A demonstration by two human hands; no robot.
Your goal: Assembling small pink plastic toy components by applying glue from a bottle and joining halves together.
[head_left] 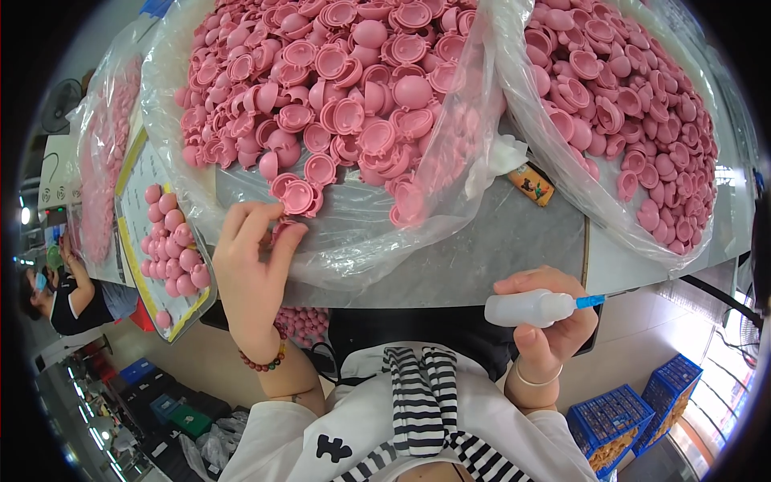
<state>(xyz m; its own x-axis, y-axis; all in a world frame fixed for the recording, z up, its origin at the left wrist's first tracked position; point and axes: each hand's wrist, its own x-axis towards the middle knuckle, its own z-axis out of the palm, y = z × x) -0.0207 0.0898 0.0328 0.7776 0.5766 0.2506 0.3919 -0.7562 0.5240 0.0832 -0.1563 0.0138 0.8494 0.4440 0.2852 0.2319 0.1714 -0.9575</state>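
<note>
Left grip (250, 269) pinching pink shell (282, 229), right grip (573, 328) holding bottle (518, 309); closed-looking balls (173, 247) sitting on tray (143, 171), many open shells (331, 61) remaining.

I see a table (530, 257) before the worker (361, 386): one bag (369, 249) at eleven o'clock, a second bag (574, 193) at one, a tray (138, 269) at ten.

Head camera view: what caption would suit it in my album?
Left hand pinches a pink piece at an open bag of pink shells; right hand holds a blue-tipped white bottle.
</note>
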